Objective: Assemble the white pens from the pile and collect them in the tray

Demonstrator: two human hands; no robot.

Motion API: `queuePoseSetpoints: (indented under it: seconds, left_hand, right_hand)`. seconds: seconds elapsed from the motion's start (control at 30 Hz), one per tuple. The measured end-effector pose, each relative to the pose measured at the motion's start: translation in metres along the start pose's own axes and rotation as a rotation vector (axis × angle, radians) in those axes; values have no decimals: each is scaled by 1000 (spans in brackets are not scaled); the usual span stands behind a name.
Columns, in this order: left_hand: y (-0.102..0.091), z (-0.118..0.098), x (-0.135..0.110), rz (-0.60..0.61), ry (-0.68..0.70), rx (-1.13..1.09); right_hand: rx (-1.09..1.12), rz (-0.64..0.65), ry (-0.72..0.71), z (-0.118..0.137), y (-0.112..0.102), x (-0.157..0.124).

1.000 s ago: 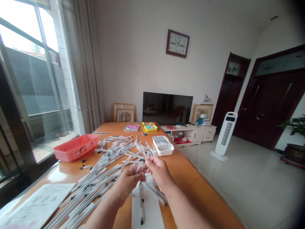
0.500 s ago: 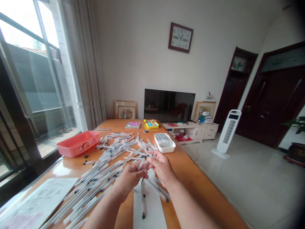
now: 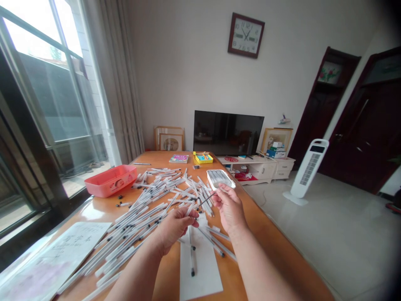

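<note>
My left hand [image 3: 175, 225] is closed in a pinch on a white pen barrel [image 3: 190, 209], held just above the table. My right hand [image 3: 228, 205] is raised a little to the right of it and pinches a thin dark pen refill [image 3: 206, 199], whose free end points left toward the barrel. Under both hands lies a white paper sheet [image 3: 200, 276] with a few pens on it. A big heap of white pens [image 3: 140, 217] with dark tips spreads across the orange wooden table [image 3: 269, 251] to the left.
A white tray [image 3: 220, 179] of refills sits just beyond my right hand. A pink basket [image 3: 109, 179] stands at the left near the window. A printed sheet [image 3: 56, 255], a book [image 3: 178, 158] and a yellow box [image 3: 203, 157] also lie on the table. A fan [image 3: 308, 169] stands on the floor.
My right hand has moved up and to the right, drawing the thin refill out and away from the barrel in my left hand. The view has swung slightly right.
</note>
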State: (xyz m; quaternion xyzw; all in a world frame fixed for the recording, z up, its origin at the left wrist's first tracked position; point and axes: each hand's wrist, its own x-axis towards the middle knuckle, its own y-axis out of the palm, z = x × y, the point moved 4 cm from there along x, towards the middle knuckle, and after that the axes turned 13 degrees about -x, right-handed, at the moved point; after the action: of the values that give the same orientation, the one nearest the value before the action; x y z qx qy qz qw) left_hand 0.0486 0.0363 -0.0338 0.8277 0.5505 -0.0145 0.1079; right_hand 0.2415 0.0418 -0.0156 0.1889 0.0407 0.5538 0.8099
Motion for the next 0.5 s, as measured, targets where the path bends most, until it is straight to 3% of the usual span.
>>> queuePoseSetpoints:
  seconds: [0.2, 0.5]
  left_hand:
    - [1, 2, 0, 10, -15, 75]
    - [1, 5, 1, 9, -30, 140]
  right_hand:
    - [-1, -69, -32, 3, -5, 3]
    - [-21, -20, -56, 8, 1, -3]
